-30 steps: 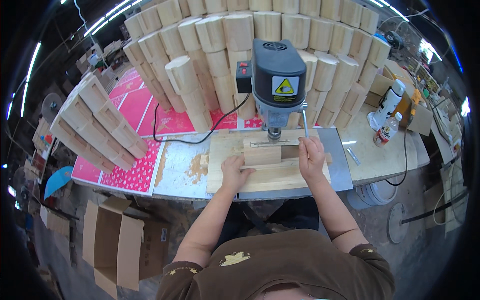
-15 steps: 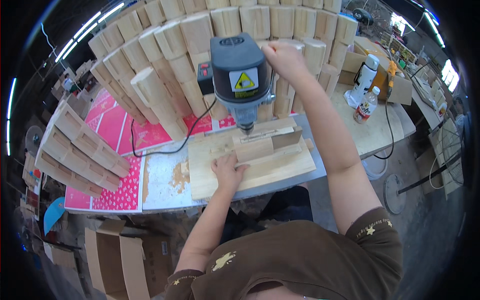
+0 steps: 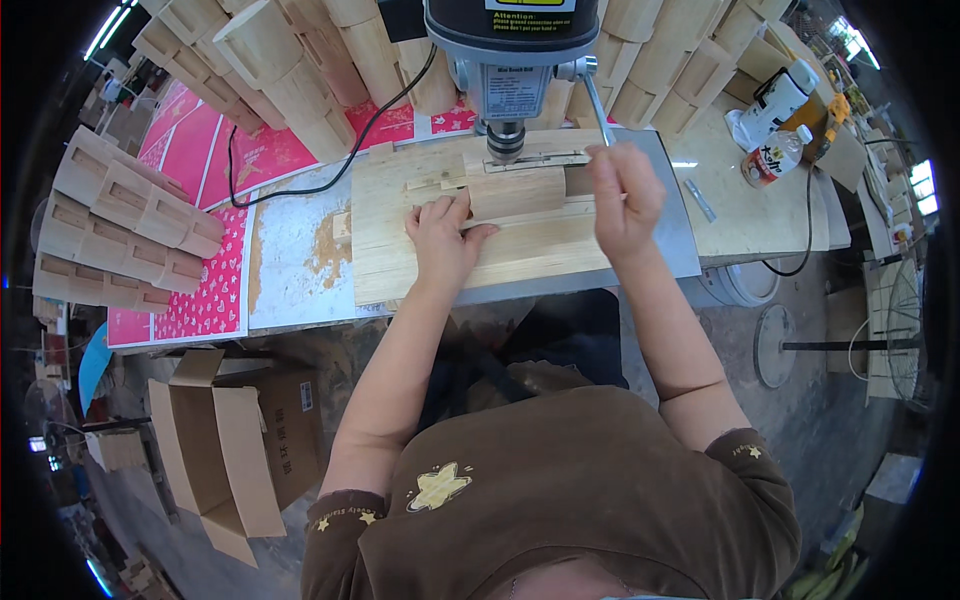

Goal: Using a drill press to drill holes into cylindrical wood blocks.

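Note:
A pale wooden block (image 3: 515, 192) lies on a flat wooden board (image 3: 400, 275), with a long slotted strip along its far top edge. My left hand (image 3: 445, 237) holds the block's left end, fingers bent against it and thumb lying along its near side. Over the block stands a bench drill press (image 3: 515, 90), its chuck (image 3: 505, 142) low over the strip; whether the bit is in the wood is hidden. My right hand (image 3: 628, 195) is closed round the end of the drill's metal feed lever (image 3: 597, 100), to the right of the block.
Stacked wooden cylinders with slots (image 3: 130, 195) stand left and behind. A black cord (image 3: 370, 145) loops across the pink-patterned sheet (image 3: 215, 270). To the right are a bottle (image 3: 775, 158) and a white spray can (image 3: 780, 95). An open cardboard box (image 3: 245, 450) sits on the floor.
My right hand has come down and nearer, swinging the feed lever from beside the drill's head to board level. The left hand stays at the block. The view has tilted downward.

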Demonstrator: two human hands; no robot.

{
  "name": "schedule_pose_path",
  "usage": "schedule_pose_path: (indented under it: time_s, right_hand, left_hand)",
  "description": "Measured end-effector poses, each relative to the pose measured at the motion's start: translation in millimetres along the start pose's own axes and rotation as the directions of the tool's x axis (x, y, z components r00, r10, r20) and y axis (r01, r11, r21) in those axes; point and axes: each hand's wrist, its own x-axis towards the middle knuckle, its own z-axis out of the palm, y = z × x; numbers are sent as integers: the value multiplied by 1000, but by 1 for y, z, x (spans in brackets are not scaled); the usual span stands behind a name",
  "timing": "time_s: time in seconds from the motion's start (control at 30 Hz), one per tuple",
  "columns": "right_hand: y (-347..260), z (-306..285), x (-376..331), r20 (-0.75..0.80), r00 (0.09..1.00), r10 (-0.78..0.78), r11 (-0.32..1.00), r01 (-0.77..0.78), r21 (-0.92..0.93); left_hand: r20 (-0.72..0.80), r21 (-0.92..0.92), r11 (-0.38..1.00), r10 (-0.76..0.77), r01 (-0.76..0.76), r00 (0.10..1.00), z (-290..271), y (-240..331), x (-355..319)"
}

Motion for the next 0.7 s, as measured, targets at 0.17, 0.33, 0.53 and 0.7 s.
schedule_pose_path:
  time_s: [0.17,0.33,0.53,0.7]
  right_hand:
    - [21,13,-18,-17,998,-53,999,53,6]
    - [3,-17,33,-28,998,-55,998,54,-14]
    - [5,1,173,63,995,80,971,-64,-229]
    - [21,6,162,120,970,210,978,-208,-26]
  left_hand:
    - [-38,36,999,4,-3,999,6,-7,-3]
    - [-112,39,999,-2,7,994,7,-1,-4]
    - [-53,-115,988,-109,102,993,0,4,4]
    - [15,-419,892,-181,170,983,12,-5,6]
